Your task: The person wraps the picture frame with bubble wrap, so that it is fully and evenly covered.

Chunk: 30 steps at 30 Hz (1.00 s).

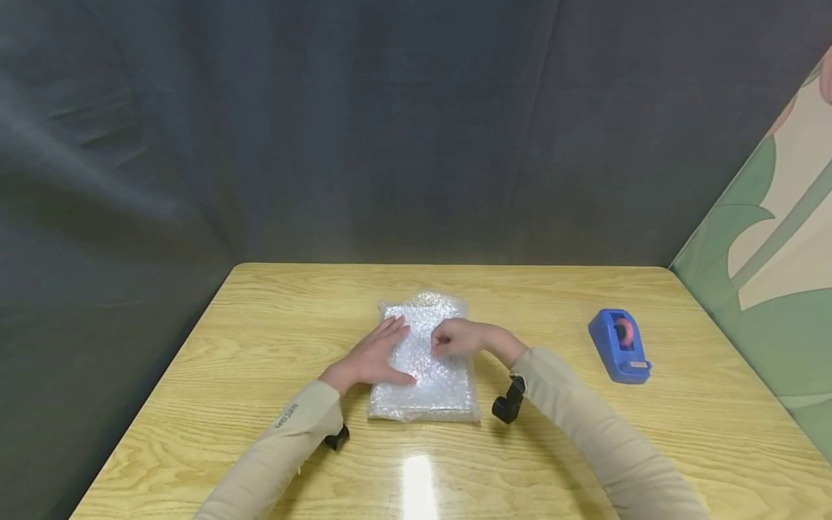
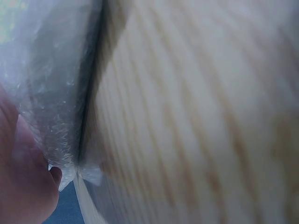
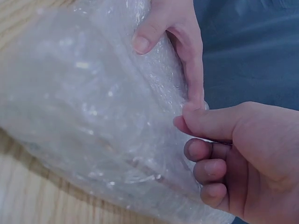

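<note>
A flat rectangular package wrapped in clear bubble wrap [image 1: 422,401] lies on the table. My left hand [image 1: 375,355] rests across its left side, fingers spread and thumb pointing inward. In the left wrist view, part of that hand [image 2: 23,172] shows beside the wrap's edge. Over the middle of the package, my right hand [image 1: 460,337] has its fingers curled and pinches at the bubble wrap [image 3: 93,102] between thumb and forefinger. The right wrist view shows this hand [image 3: 252,158] close to the left hand's fingers [image 3: 191,70]. Whatever lies between the pinching fingertips is mostly hidden.
A blue tape dispenser [image 1: 619,347] with a pink-cored roll stands on the right of the wooden table [image 1: 273,325]. Dark curtain [image 1: 416,130] hangs behind and to the left. A patterned wall panel [image 1: 780,238] borders the right side.
</note>
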Each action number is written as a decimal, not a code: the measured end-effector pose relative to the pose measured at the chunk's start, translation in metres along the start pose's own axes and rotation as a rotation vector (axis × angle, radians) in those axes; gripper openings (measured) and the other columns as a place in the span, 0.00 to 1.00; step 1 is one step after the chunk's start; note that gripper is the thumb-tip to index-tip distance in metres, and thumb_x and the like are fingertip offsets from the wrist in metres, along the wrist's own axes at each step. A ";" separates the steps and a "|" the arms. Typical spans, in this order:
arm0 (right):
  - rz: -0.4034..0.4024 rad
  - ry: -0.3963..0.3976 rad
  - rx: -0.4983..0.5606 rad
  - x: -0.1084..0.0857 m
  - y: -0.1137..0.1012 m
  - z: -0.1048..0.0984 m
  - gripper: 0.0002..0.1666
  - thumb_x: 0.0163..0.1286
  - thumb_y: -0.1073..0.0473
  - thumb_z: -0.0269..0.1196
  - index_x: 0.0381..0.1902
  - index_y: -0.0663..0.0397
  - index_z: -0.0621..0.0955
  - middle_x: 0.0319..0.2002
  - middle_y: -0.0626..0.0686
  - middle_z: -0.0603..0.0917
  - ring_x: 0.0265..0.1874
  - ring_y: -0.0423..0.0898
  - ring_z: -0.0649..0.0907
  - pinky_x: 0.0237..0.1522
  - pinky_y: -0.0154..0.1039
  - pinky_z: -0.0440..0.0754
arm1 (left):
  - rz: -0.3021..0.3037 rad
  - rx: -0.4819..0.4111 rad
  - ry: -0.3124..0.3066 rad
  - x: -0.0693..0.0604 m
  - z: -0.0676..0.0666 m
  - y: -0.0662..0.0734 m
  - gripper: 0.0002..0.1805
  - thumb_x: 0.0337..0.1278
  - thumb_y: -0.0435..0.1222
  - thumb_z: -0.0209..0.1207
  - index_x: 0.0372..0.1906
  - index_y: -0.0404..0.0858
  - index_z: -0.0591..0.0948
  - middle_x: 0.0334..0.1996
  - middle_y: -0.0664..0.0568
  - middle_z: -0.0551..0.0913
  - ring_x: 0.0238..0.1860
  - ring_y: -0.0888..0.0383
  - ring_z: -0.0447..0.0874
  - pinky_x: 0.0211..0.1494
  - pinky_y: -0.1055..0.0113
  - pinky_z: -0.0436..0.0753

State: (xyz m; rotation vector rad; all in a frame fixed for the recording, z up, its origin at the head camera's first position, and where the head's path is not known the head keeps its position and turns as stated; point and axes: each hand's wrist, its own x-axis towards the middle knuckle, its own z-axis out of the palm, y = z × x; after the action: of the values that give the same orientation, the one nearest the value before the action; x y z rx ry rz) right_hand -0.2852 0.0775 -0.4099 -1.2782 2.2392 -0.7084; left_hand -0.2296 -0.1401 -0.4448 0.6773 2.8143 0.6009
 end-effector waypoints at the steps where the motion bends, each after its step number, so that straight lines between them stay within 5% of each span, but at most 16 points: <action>1: 0.011 0.001 -0.009 0.000 0.000 0.000 0.11 0.63 0.63 0.58 0.21 0.59 0.75 0.17 0.42 0.69 0.18 0.34 0.67 0.24 0.26 0.67 | 0.002 -0.001 0.000 0.000 0.000 0.000 0.57 0.35 0.58 0.65 0.69 0.37 0.53 0.71 0.48 0.42 0.71 0.53 0.36 0.70 0.57 0.45; 19: 0.297 0.161 -0.180 0.004 -0.010 0.015 0.15 0.56 0.56 0.63 0.13 0.49 0.74 0.13 0.41 0.71 0.15 0.37 0.68 0.18 0.28 0.66 | 0.020 -0.010 0.005 0.000 -0.001 0.001 0.57 0.35 0.59 0.65 0.69 0.36 0.53 0.71 0.47 0.43 0.71 0.52 0.36 0.70 0.56 0.45; 25: 0.375 0.288 -0.173 -0.001 -0.011 0.023 0.20 0.53 0.53 0.67 0.09 0.50 0.73 0.10 0.42 0.70 0.13 0.38 0.67 0.16 0.28 0.64 | 0.014 -0.028 0.004 -0.001 -0.002 0.001 0.57 0.35 0.59 0.65 0.69 0.38 0.53 0.71 0.48 0.42 0.71 0.52 0.36 0.70 0.55 0.45; 30: 0.323 0.431 -0.205 -0.006 -0.007 0.031 0.16 0.49 0.52 0.70 0.12 0.50 0.76 0.13 0.42 0.74 0.15 0.38 0.70 0.19 0.30 0.70 | 0.005 -0.021 -0.003 -0.002 -0.002 0.001 0.57 0.35 0.59 0.65 0.70 0.38 0.52 0.71 0.48 0.42 0.71 0.53 0.36 0.70 0.56 0.45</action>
State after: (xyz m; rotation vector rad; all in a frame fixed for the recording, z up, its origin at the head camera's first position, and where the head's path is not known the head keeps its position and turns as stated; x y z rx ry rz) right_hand -0.2587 0.0736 -0.4284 -0.8716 2.8456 -0.6928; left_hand -0.2283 -0.1407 -0.4420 0.6803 2.8005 0.6287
